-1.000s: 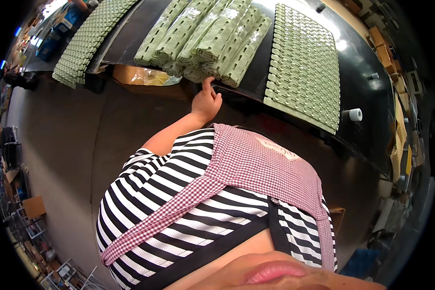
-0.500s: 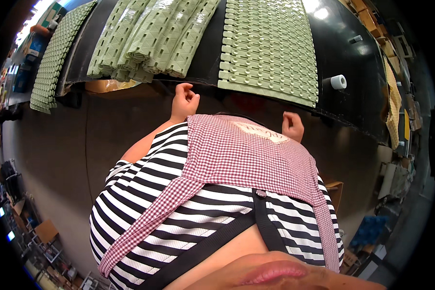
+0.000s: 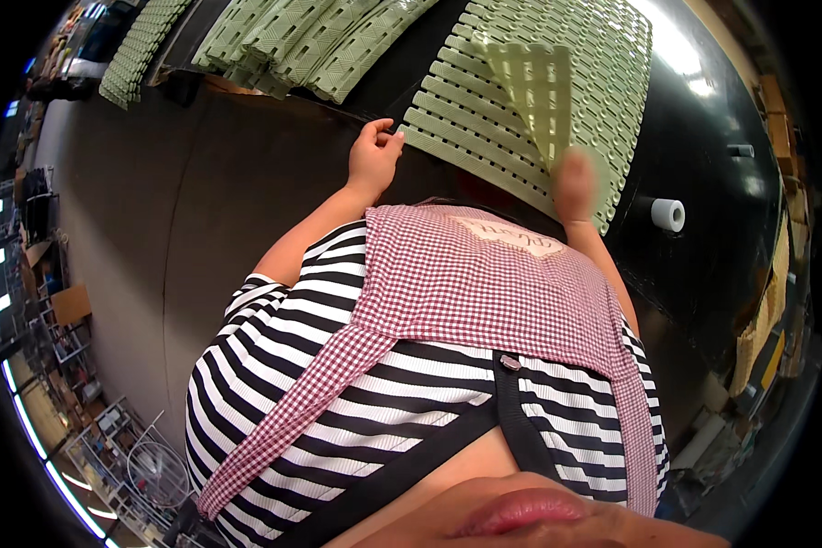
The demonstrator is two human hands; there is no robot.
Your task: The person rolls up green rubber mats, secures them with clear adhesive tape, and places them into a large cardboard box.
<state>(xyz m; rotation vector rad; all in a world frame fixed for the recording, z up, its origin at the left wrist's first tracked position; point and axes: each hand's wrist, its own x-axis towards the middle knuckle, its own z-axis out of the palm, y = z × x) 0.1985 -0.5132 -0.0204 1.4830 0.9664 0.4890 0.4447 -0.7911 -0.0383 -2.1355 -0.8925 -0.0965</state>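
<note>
A light green slotted mat (image 3: 470, 128) lies on the black table in front of me; rows of round cups show on its right part. A strip of green mat (image 3: 534, 87) stands up in a fold over it, blurred. At the mat's near left corner, my left hand (image 3: 373, 160) has its thumb and fingertips closed at the edge, the other fingers curled. Beside the lower tip of the raised strip is my right hand (image 3: 575, 187); motion smears its fingers, so their grip cannot be made out.
Several rolled green mats (image 3: 310, 41) are piled at the back left of the black table (image 3: 703, 173). Another cupped green mat (image 3: 146, 46) hangs farther left. A white roll (image 3: 669, 215) and a small grey cylinder (image 3: 740, 150) rest on the right. Yellowish sheeting (image 3: 763, 320) hangs off the right side.
Both hands have moved up to the mat's near edge, the right one farther. A strip of mat now stands folded up, and slotted rows without cups show at left. The view has turned.
</note>
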